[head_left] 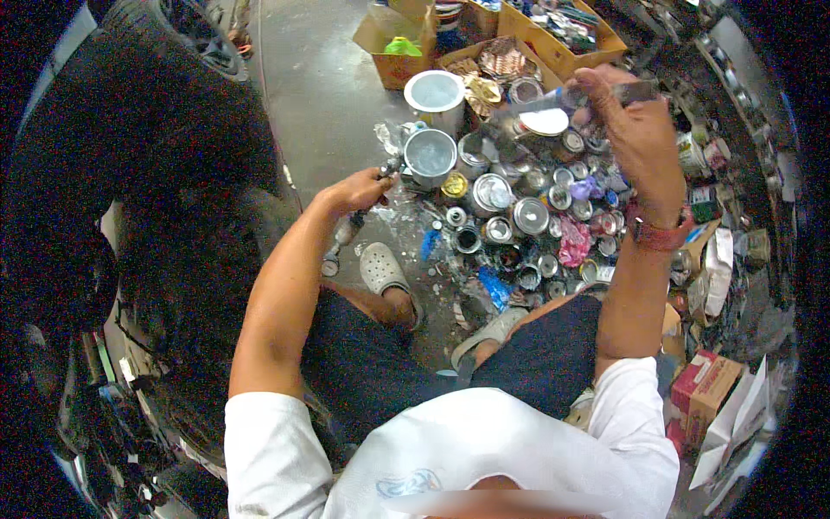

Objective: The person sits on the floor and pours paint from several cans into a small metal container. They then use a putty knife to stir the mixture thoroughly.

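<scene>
My left hand (356,189) is closed round a metal spray gun (350,228), whose lower end carries a small round gauge (330,265). It is beside a light grey pot (430,154) on the floor. Raised over the cans at the right, my right hand (638,121) grips a see-through greyish object (510,130), long and smeared by motion; its exact kind I cannot make out. Below it stand many open and lidded paint cans (531,216). A white bucket (435,92) is just beyond the grey pot.
Cardboard boxes (393,69) line the far side. A yellow lid (454,183), a pink plastic bag (574,241) and blue plastic (495,288) lie among the cans. A large black tyre (181,112) is at the left. A red and brown carton (705,394) is at the lower right.
</scene>
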Motion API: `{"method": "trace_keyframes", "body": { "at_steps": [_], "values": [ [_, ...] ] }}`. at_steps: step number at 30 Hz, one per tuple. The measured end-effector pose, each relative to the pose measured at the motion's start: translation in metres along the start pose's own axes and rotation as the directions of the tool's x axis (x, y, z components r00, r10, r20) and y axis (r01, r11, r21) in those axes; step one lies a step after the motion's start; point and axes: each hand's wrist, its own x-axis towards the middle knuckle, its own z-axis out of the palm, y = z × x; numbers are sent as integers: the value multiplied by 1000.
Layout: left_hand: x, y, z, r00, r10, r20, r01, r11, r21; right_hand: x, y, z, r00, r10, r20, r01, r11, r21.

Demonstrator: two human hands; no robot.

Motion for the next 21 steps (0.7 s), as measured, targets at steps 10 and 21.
{"method": "trace_keyframes", "body": {
  "at_steps": [10,21],
  "values": [
    [11,43,21,989,114,91,-116,993,20,-15,-23,28,972,-206,-111,185,968,-172],
    [4,71,31,990,51,128,-69,988,140,-11,31,90,961,-270,64,274,889,-368]
  ]
}}
